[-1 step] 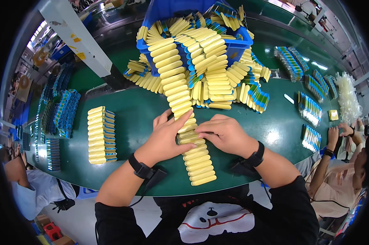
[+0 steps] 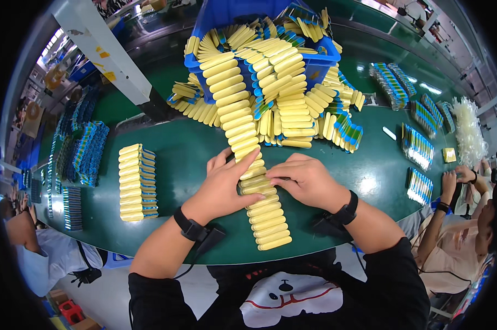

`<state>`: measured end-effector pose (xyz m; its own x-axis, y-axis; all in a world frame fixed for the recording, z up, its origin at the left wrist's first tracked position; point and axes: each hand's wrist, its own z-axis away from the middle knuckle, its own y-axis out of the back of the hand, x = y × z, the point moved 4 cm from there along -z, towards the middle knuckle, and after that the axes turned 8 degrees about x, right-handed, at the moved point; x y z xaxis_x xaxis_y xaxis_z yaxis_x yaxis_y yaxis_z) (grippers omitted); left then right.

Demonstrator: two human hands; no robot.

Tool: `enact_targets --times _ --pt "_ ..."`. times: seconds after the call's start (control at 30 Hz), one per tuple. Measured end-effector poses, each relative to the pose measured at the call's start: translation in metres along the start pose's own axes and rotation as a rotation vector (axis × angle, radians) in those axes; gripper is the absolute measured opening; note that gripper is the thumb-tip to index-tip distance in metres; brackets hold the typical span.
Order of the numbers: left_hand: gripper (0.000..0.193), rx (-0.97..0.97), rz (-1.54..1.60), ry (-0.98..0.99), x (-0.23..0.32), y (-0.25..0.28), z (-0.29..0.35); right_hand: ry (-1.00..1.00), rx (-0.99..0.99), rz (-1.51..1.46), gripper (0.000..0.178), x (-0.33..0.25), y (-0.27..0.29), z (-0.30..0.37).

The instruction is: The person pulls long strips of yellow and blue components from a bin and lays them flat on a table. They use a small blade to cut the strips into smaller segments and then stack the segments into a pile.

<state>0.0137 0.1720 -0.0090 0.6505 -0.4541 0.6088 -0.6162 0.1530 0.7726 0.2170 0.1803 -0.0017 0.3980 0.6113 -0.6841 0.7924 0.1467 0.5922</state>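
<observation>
A long strip of joined yellow, round-ended packets runs from the heap down across the table towards me. My left hand lies over the strip's left side, thumb and index finger spread apart on top of it. At the strip's right edge, my right hand has its thumb and fingers pinched together on the packets. The strip's near end lies flat on the green table. Behind it, a blue crate overflows with more such strips, some showing blue and green sides.
A folded stack of yellow packets stands left. Blue packet bundles lie farther left, beside a white post. At right are clear-wrapped bundles, a small white piece and a whitish plastic pile. People sit at both sides.
My right hand has shifted very slightly to the right along the strip's edge. Otherwise nothing visibly differs.
</observation>
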Motion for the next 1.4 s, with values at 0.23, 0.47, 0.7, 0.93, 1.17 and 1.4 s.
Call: enact_targets --times 0.23,0.47,0.7,0.93,1.17,1.4 --pt "0.088 0.047 -0.014 -0.245 0.026 0.013 0.005 -0.164 0.101 -0.464 0.012 0.003 0.022 0.01" --pt "0.096 -0.101 0.048 -0.373 0.067 0.003 0.035 -0.192 -0.296 -0.559 0.015 -0.02 0.023 0.02" --pt "0.088 0.074 0.32 -0.133 0.024 0.023 0.01 -0.322 -0.877 -0.685 0.014 -0.037 0.007 0.042" --pt "0.082 -0.02 -0.056 0.036 0.013 0.005 0.006 -0.556 -0.984 -0.675 0.022 -0.027 -0.004 0.047" --pt "0.075 -0.024 -0.182 0.049 0.004 -0.002 0.004 -0.475 -1.232 -0.488 0.02 -0.019 -0.003 0.042" --pt "0.072 0.015 -0.129 -0.007 0.0 -0.003 0.001 -0.049 -0.017 -0.364 0.012 -0.008 0.006 -0.01"
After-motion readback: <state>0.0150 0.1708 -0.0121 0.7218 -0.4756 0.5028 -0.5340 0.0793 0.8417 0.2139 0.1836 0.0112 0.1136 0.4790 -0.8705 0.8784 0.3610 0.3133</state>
